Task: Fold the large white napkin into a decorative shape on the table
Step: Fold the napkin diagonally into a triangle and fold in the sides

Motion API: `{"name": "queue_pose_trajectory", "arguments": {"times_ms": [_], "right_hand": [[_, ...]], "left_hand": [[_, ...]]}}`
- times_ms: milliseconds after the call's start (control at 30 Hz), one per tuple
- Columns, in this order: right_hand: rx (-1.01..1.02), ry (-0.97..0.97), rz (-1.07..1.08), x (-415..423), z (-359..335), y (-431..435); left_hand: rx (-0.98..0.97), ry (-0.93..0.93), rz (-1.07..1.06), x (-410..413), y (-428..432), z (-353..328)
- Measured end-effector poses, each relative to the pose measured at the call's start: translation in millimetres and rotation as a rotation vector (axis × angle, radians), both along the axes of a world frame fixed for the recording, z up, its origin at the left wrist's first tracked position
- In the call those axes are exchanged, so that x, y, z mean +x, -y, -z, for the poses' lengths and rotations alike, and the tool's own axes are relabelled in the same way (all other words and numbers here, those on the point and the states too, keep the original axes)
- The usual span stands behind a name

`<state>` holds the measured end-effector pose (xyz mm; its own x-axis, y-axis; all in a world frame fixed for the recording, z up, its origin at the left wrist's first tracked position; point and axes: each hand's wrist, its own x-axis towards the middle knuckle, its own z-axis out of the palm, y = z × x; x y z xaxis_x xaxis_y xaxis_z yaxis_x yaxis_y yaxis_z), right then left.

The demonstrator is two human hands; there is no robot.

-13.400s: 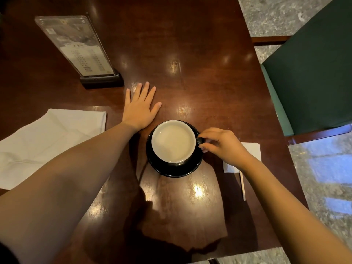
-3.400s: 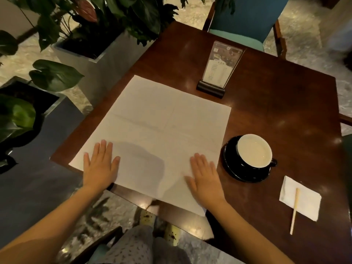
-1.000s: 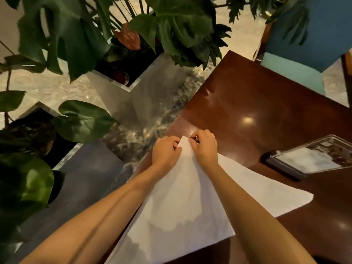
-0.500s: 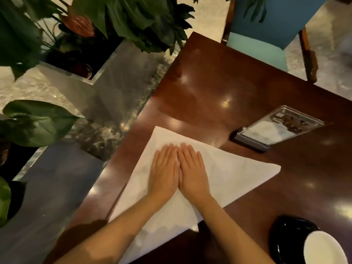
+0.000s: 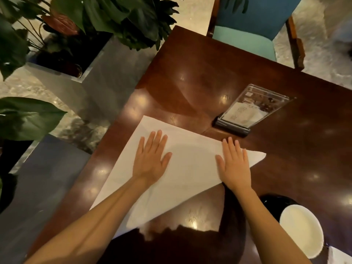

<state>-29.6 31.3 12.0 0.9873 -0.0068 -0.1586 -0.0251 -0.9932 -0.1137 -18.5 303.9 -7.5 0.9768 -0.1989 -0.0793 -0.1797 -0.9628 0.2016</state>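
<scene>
The large white napkin (image 5: pixel 190 161) lies folded into a triangle on the dark wooden table (image 5: pixel 200 79), its long folded edge running from the lower left to a point at the right. My left hand (image 5: pixel 152 157) rests flat on the napkin's left half, fingers spread. My right hand (image 5: pixel 235 164) presses flat on the right half near the folded edge, fingers apart. Neither hand grips anything. My left forearm covers part of the napkin's near corner.
A clear acrylic menu stand (image 5: pixel 249 111) stands just beyond the napkin at the right. A white cup on a black saucer (image 5: pixel 301 227) sits at the lower right. Potted plants (image 5: pixel 80 25) border the table's left edge. A teal chair (image 5: pixel 253 25) stands at the far side.
My hands, side by side in the napkin's middle half a second ago, have slid apart, the left toward the left half and the right toward the right point. The camera has tilted slightly.
</scene>
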Motion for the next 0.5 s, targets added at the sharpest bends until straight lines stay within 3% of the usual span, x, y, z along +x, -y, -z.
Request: {"name": "queue_pose_trajectory", "arguments": {"times_ms": [133, 233, 333, 500], "right_hand": [[0.004, -0.009, 0.004, 1.1, 1.5, 2.9], [0.012, 0.007, 0.006, 0.8, 1.8, 2.6], [0.011, 0.0, 0.008, 0.8, 1.1, 2.9], [0.004, -0.035, -0.002, 2.7, -0.5, 3.8]], "left_hand": [[-0.017, -0.026, -0.028, -2.1, 7.9, -4.8], [-0.093, 0.019, 0.063, -27.0, 49.6, -16.5], [0.012, -0.029, 0.156, -60.0, 84.9, -16.4], [0.077, -0.009, 0.188, -86.0, 33.8, -14.3]]}}
